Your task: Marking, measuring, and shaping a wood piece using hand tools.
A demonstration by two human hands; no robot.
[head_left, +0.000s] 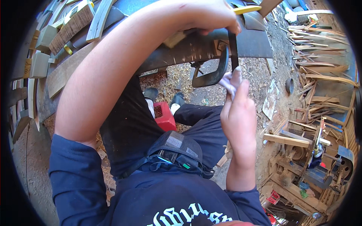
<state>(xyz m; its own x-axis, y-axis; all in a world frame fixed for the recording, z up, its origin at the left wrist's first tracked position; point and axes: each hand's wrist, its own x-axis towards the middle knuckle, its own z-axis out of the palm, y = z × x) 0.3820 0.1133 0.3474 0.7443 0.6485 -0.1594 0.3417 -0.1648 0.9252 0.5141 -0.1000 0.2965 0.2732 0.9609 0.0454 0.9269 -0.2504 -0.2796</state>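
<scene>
A dark flat bar, which looks like a file (233, 51), spans the gap between my hands at the table's near edge. My right hand (240, 113) is closed round its lower end, where a pale cloth (230, 82) is wrapped. At the upper end, my left hand (217, 17) reaches across with its fingers bent down onto the bar; part of the grip is hidden. Just left of the bar, a C-clamp (211, 81) is fixed on the table edge, beside a small piece of wood (220, 46). A yellow-handled tool (247, 9) lies beyond my left hand.
The dark table (256, 43) stands before my knees. Wood blocks and boards (71, 32) crowd its left side. A red plastic container (164, 117) is between my feet, among wood shavings. Wood strips (320, 67) pile up at the right, near a machine (316, 165).
</scene>
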